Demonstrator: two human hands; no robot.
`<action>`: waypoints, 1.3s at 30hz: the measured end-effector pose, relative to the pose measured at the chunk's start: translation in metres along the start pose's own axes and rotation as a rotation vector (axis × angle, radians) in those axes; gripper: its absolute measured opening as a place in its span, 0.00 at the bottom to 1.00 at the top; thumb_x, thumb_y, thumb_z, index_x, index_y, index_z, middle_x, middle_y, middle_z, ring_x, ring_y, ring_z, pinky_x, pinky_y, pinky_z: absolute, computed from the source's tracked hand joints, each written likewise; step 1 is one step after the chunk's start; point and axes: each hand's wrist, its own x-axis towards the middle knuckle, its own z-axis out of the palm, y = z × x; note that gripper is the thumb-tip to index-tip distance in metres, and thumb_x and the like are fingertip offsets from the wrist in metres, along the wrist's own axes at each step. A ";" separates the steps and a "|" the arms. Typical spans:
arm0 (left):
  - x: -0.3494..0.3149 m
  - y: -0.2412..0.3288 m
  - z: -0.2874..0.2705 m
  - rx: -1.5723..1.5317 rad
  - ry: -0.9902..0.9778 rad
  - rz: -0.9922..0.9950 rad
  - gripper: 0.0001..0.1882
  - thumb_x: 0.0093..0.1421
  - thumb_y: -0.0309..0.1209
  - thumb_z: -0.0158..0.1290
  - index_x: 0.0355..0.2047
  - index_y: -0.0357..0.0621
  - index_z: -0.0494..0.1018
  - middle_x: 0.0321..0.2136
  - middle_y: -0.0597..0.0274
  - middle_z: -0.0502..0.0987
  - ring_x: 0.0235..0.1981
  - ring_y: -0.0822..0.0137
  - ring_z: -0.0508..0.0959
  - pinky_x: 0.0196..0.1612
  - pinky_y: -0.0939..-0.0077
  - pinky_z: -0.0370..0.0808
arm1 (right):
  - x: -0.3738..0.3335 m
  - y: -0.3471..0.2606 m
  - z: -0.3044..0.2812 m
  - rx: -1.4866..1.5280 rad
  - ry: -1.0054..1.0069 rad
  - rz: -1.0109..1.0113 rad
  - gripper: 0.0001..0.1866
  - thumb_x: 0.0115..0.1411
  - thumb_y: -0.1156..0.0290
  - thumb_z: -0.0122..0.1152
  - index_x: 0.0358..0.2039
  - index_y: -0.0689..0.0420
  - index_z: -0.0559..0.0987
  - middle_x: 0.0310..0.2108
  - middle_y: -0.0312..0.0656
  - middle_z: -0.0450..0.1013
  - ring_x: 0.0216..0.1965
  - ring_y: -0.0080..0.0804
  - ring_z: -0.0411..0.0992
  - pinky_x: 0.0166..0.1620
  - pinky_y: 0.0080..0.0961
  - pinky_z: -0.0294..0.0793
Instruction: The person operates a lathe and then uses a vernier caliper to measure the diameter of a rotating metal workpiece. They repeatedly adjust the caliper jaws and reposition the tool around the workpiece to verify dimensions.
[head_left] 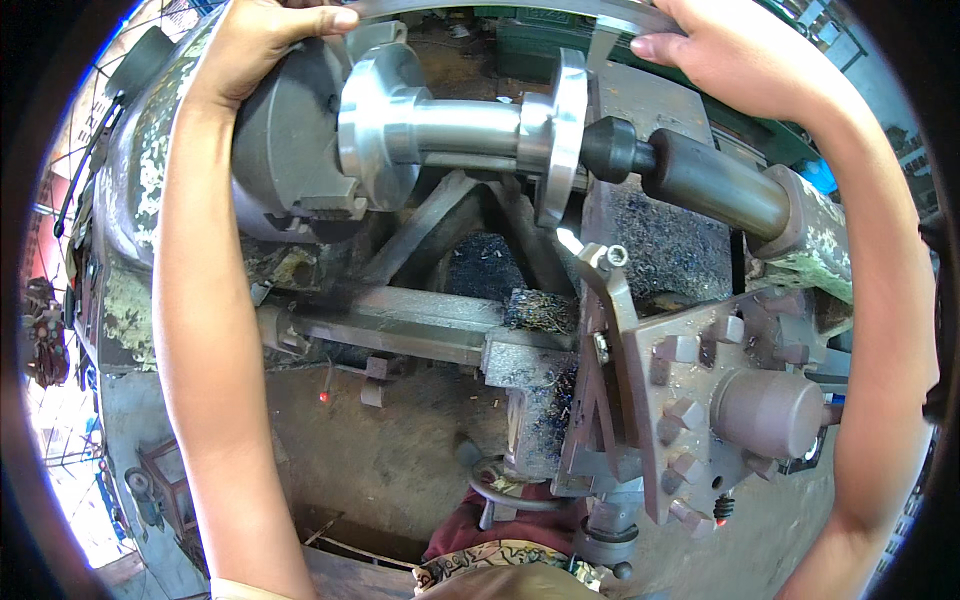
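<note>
Both my arms reach forward over a metal lathe. A long flat steel bar with a jaw pointing down, which looks like a large caliper [520, 8], spans the top edge. My left hand [280, 25] is closed on its left end above the chuck [290, 140], fingers partly cut off. My right hand [725, 50] grips its right end near the jaw. Below it, a shiny turned shaft with two flanges [465, 128] sits between the chuck and the tailstock centre [610, 148]. A cutting tool [590, 255] points up at the right flange's lower edge, apart from it.
The square tool post [690, 410] with several bolts stands between my arms at right. Dark chips [540, 310] cover the carriage. The tailstock quill [715, 180] lies beside my right forearm. A handwheel [515, 495] is close to my body.
</note>
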 end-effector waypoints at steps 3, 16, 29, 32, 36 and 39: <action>0.007 -0.015 -0.007 -0.013 -0.125 0.047 0.14 0.56 0.26 0.68 0.43 0.42 0.83 0.35 0.69 0.83 0.37 0.78 0.79 0.46 0.83 0.74 | -0.001 0.008 0.002 0.013 -0.002 -0.041 0.15 0.66 0.66 0.60 0.42 0.68 0.79 0.40 0.63 0.79 0.46 0.60 0.78 0.50 0.46 0.75; -0.001 0.002 0.001 -0.090 -0.006 0.028 0.08 0.54 0.23 0.68 0.34 0.36 0.82 0.27 0.60 0.85 0.27 0.73 0.84 0.31 0.80 0.79 | 0.005 0.011 0.005 0.070 -0.015 -0.015 0.15 0.66 0.65 0.60 0.42 0.67 0.79 0.40 0.61 0.78 0.46 0.59 0.77 0.49 0.45 0.75; 0.002 -0.006 -0.001 0.065 -0.126 0.119 0.14 0.54 0.30 0.70 0.41 0.45 0.85 0.32 0.69 0.83 0.32 0.77 0.78 0.41 0.81 0.75 | 0.025 0.047 0.040 0.069 0.030 -0.126 0.14 0.68 0.65 0.60 0.39 0.66 0.76 0.35 0.57 0.76 0.41 0.57 0.75 0.46 0.46 0.73; 0.000 -0.001 0.005 0.083 -0.112 0.154 0.14 0.55 0.32 0.70 0.41 0.46 0.85 0.30 0.69 0.83 0.30 0.77 0.78 0.39 0.81 0.75 | 0.025 0.042 0.038 0.074 0.046 -0.125 0.14 0.68 0.65 0.61 0.39 0.66 0.76 0.34 0.57 0.76 0.40 0.58 0.75 0.45 0.46 0.73; 0.000 0.001 0.006 0.080 -0.110 0.161 0.14 0.54 0.33 0.71 0.41 0.47 0.85 0.30 0.69 0.83 0.30 0.77 0.78 0.39 0.81 0.75 | 0.027 0.042 0.037 0.058 0.022 -0.157 0.15 0.68 0.65 0.61 0.39 0.66 0.76 0.35 0.57 0.76 0.41 0.58 0.75 0.46 0.46 0.73; 0.000 0.001 0.005 0.061 -0.115 0.139 0.14 0.54 0.33 0.71 0.41 0.47 0.86 0.30 0.69 0.83 0.30 0.77 0.78 0.39 0.80 0.76 | 0.028 0.043 0.038 0.077 0.016 -0.152 0.15 0.68 0.64 0.61 0.40 0.66 0.76 0.36 0.57 0.76 0.42 0.58 0.76 0.46 0.46 0.73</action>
